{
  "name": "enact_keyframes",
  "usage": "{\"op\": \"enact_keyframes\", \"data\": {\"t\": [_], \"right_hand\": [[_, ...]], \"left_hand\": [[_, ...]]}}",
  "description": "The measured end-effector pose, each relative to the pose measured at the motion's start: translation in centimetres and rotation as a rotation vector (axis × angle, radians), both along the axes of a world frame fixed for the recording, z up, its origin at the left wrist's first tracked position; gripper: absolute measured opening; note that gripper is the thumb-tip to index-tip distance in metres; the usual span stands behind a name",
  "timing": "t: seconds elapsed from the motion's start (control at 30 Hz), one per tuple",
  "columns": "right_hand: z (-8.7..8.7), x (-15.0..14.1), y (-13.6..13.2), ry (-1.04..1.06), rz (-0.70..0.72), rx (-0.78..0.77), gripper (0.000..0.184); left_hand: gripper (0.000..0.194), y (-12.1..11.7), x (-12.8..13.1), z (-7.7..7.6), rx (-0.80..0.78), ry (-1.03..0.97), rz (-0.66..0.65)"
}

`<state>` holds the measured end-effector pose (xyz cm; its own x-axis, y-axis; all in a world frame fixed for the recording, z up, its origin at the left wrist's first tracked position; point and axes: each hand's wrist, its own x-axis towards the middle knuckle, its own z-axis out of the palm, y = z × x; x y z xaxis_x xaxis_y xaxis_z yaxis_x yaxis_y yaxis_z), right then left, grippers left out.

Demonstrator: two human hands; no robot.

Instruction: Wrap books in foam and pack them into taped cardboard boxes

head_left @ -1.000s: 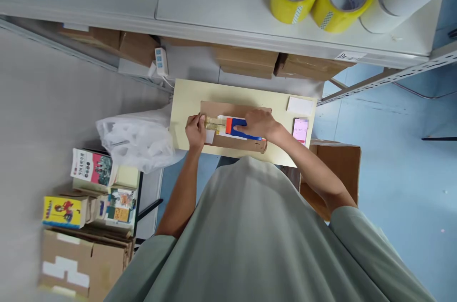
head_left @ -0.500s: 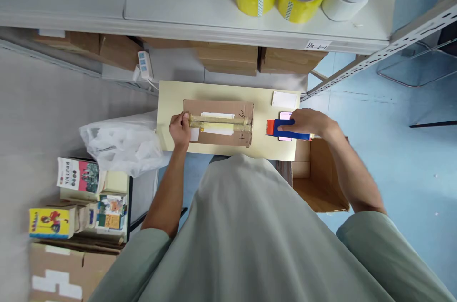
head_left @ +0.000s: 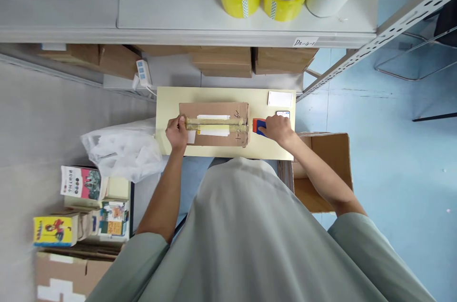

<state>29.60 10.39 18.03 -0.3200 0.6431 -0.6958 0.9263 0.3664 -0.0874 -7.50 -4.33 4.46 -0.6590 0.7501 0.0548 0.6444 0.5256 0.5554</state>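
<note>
Here, your left hand (head_left: 176, 133) grasped the left end of the taped carton (head_left: 214, 141), which lay on the cream surface (head_left: 167, 102); your right hand (head_left: 278, 127) gripped the blue-and-orange dispenser (head_left: 260, 126) just beyond its opposite end. Had the left grip slackened, the carton could have skidded; a wide right-hand swing could have knocked the phone (head_left: 283, 114).

Observed from the room: the desk (head_left: 257, 149) offers one open lane, the strip between the carton (head_left: 214, 140) and the shelf-side edge. The left hand (head_left: 176, 132) obstructs the carton's left end. At its right end, the tape dispenser (head_left: 259, 126) and right hand (head_left: 278, 128) leave only a narrow gap.
</note>
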Motion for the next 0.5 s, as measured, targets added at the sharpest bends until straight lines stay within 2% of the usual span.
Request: {"op": "enact_keyframes", "data": {"t": [0.27,0.37,0.5], "right_hand": [[-3.4,-3.1,-4.2,0.081,-0.069,0.087,0.033],[-4.7,-2.4,-5.1,0.037,-0.229,0.108,0.042],[-5.6,0.0,-5.1,0.047,-0.480,0.168,0.059]], "left_hand": [[0.045,0.0,0.3,0.2,0.001,-0.022,0.014],[0.049,-0.2,0.5,0.3,0.005,-0.024,0.016],[0.049,-0.3,0.9,0.5,-0.001,-0.008,0.035]]}}
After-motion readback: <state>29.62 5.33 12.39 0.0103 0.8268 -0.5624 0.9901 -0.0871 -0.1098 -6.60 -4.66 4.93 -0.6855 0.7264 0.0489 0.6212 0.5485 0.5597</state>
